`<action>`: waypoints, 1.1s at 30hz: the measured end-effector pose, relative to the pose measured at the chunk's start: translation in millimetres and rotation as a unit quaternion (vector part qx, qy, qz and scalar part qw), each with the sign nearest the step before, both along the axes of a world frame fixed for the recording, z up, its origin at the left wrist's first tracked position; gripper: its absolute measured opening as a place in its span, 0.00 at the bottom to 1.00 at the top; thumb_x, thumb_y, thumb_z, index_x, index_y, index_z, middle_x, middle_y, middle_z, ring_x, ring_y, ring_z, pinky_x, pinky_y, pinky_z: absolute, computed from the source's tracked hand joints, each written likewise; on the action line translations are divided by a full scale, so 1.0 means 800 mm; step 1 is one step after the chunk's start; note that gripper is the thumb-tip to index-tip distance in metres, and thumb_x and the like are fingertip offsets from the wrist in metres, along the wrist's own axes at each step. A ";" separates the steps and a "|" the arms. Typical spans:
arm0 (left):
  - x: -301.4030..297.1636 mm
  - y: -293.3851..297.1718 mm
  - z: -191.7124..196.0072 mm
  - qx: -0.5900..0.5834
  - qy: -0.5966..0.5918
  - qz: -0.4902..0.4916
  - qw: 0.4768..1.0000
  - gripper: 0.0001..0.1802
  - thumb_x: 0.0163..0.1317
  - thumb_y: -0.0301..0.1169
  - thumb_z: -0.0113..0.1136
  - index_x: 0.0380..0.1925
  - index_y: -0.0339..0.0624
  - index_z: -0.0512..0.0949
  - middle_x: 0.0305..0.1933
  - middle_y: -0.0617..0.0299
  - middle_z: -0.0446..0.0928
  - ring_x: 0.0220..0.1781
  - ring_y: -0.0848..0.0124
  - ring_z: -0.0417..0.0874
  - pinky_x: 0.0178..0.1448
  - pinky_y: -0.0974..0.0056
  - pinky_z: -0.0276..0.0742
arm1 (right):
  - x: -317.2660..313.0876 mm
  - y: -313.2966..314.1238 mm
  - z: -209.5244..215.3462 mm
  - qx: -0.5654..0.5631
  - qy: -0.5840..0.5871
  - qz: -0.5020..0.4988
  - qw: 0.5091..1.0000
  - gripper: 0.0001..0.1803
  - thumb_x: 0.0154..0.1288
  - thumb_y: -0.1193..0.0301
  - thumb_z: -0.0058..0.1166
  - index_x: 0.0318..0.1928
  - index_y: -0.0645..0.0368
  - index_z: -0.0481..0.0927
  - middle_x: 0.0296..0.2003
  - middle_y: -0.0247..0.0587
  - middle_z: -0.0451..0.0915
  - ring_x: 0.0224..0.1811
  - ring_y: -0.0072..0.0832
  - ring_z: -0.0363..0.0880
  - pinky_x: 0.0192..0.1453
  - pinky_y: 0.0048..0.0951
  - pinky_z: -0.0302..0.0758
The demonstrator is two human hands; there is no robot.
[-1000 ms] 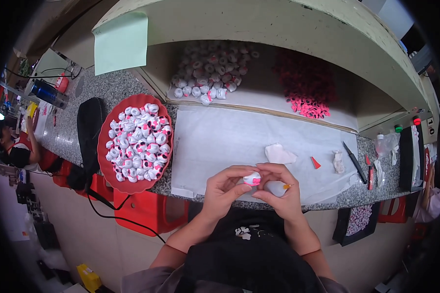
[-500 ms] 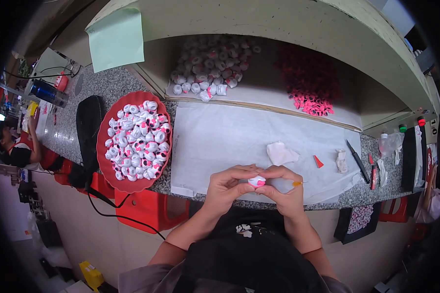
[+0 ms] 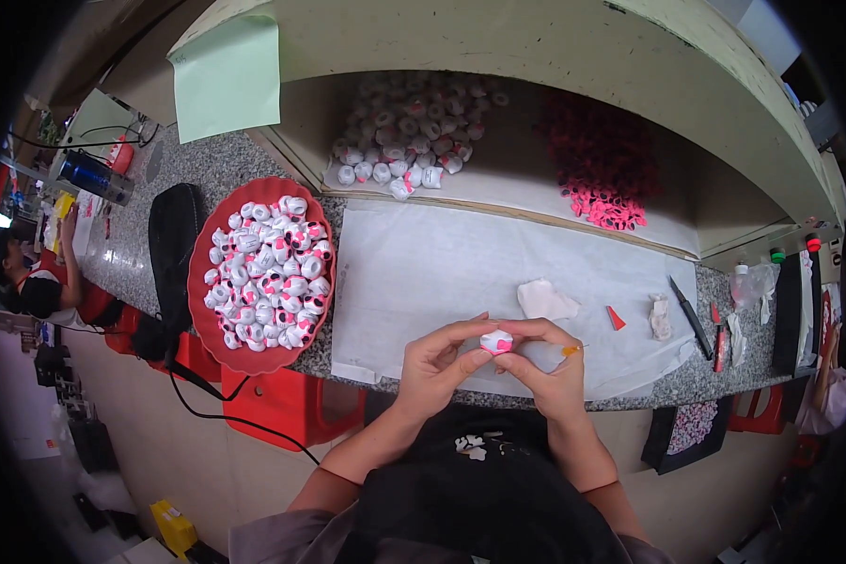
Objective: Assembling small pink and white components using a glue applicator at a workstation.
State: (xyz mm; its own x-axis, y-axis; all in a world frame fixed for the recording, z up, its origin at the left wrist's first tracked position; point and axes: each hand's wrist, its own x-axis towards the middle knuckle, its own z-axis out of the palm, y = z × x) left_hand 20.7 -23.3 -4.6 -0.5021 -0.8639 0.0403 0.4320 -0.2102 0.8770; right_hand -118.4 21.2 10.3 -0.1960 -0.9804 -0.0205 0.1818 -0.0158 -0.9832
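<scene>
Between the fingertips of both hands, over the near edge of the white paper, sits a small white figure piece (image 3: 495, 339) with pink parts. My left hand (image 3: 429, 368) pinches it from the left, thumb below and index finger above. From the right, the thumb and index finger of my right hand (image 3: 561, 383) close on the same piece. A translucent squeeze bottle (image 3: 541, 354) with an orange needle tip (image 3: 571, 351) is also tucked in my right hand, its needle pointing right. The palm partly hides the bottle.
A red scalloped bowl (image 3: 200, 282) of white-and-pink pieces stands left. Under the shelf lie white pieces (image 3: 409, 132) and pink parts (image 3: 611, 207). A crumpled cloth (image 3: 547, 300), red scrap (image 3: 616, 318), black-handled tool (image 3: 690, 318) and red pen-like tool (image 3: 720, 348) lie right.
The piece has risen slightly between my fingertips and shows a bit more of its white top. My fingers have shifted a little around it; the bottle stays in my right hand.
</scene>
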 end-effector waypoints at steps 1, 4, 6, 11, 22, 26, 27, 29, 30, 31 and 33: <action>0.000 0.001 0.000 0.000 0.000 0.000 1.000 0.15 0.53 0.17 0.52 0.43 0.31 0.72 0.45 0.52 0.73 0.49 0.69 0.72 0.65 0.57 0.52 | 0.001 0.000 0.002 0.000 0.000 0.000 1.000 0.14 0.46 0.83 0.56 0.38 0.68 0.74 0.28 0.41 0.75 0.28 0.22 0.74 0.32 0.21 0.72; -0.002 0.003 0.000 0.006 -0.006 0.008 1.000 0.15 0.52 0.18 0.52 0.42 0.31 0.72 0.44 0.52 0.74 0.49 0.69 0.72 0.65 0.57 0.52 | 0.000 0.002 0.005 0.030 -0.044 0.004 0.999 0.15 0.48 0.82 0.55 0.40 0.64 0.76 0.29 0.33 0.76 0.31 0.15 0.71 0.38 0.17 0.68; -0.001 0.003 -0.003 -0.023 -0.009 0.018 1.000 0.15 0.52 0.18 0.53 0.42 0.31 0.72 0.44 0.52 0.74 0.49 0.70 0.72 0.65 0.58 0.53 | 0.000 0.002 0.004 0.014 -0.034 0.008 0.999 0.15 0.48 0.82 0.55 0.40 0.64 0.76 0.28 0.32 0.76 0.30 0.14 0.71 0.37 0.16 0.67; -0.001 0.006 -0.005 -0.016 -0.024 0.022 0.999 0.15 0.52 0.18 0.53 0.42 0.31 0.72 0.44 0.53 0.74 0.49 0.70 0.72 0.64 0.59 0.55 | 0.002 0.002 0.000 0.022 -0.065 0.007 0.998 0.14 0.49 0.81 0.55 0.40 0.65 0.75 0.27 0.33 0.75 0.29 0.16 0.70 0.33 0.17 0.69; -0.004 0.000 -0.022 0.154 0.117 -0.053 0.980 0.16 0.55 0.21 0.51 0.45 0.32 0.68 0.43 0.56 0.73 0.46 0.72 0.73 0.54 0.67 0.65 | -0.008 0.004 0.007 0.035 -0.125 0.002 0.992 0.14 0.47 0.83 0.53 0.38 0.68 0.73 0.26 0.40 0.74 0.24 0.20 0.71 0.26 0.19 0.69; -0.008 -0.002 -0.024 0.197 0.130 -0.022 0.971 0.14 0.55 0.23 0.52 0.43 0.36 0.70 0.41 0.57 0.75 0.47 0.67 0.74 0.58 0.60 0.63 | -0.047 -0.005 0.005 -0.044 0.378 -0.145 0.913 0.14 0.42 0.83 0.56 0.34 0.63 0.75 0.26 0.39 0.73 0.27 0.22 0.72 0.30 0.23 0.68; -0.010 -0.003 -0.023 0.202 0.134 -0.021 0.970 0.14 0.55 0.23 0.52 0.43 0.36 0.70 0.40 0.57 0.75 0.47 0.66 0.74 0.58 0.59 0.63 | -0.053 -0.007 -0.005 -0.010 0.441 -0.138 0.887 0.14 0.41 0.83 0.56 0.33 0.63 0.75 0.26 0.39 0.73 0.27 0.23 0.72 0.30 0.23 0.67; -0.014 -0.003 -0.025 0.197 0.145 -0.018 0.969 0.15 0.54 0.21 0.52 0.44 0.35 0.69 0.41 0.57 0.74 0.46 0.70 0.74 0.56 0.65 0.64 | -0.061 -0.008 -0.014 0.028 0.511 -0.106 0.852 0.11 0.42 0.83 0.56 0.31 0.64 0.74 0.25 0.35 0.72 0.25 0.20 0.68 0.29 0.19 0.64; -0.015 -0.004 -0.026 0.192 0.155 -0.013 0.969 0.15 0.54 0.20 0.51 0.44 0.33 0.69 0.41 0.56 0.74 0.46 0.73 0.73 0.54 0.70 0.64 | -0.060 -0.007 -0.013 0.026 0.512 -0.106 0.852 0.11 0.42 0.83 0.56 0.31 0.64 0.74 0.25 0.35 0.72 0.25 0.20 0.68 0.29 0.19 0.64; -0.017 -0.004 -0.025 0.191 0.157 -0.012 0.969 0.15 0.54 0.20 0.51 0.44 0.33 0.69 0.41 0.56 0.74 0.46 0.73 0.73 0.54 0.70 0.64 | -0.055 -0.007 -0.009 -0.002 0.393 -0.121 0.911 0.11 0.42 0.83 0.56 0.30 0.63 0.74 0.25 0.33 0.71 0.25 0.19 0.68 0.29 0.19 0.64; -0.014 -0.001 -0.021 0.145 0.099 0.031 0.984 0.14 0.54 0.19 0.52 0.43 0.33 0.69 0.40 0.56 0.74 0.45 0.73 0.74 0.52 0.71 0.67 | -0.036 -0.003 0.002 -0.005 0.135 -0.107 0.985 0.09 0.44 0.83 0.56 0.30 0.64 0.73 0.25 0.31 0.70 0.26 0.15 0.67 0.28 0.17 0.64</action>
State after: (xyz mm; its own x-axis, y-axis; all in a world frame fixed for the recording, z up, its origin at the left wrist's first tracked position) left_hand 9.2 -23.9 -21.5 -0.4560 -0.8819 -0.1199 0.6082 -0.4071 0.6814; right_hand -147.0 18.9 12.2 -0.3951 -0.9159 0.0707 -0.0942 -0.0362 -0.9949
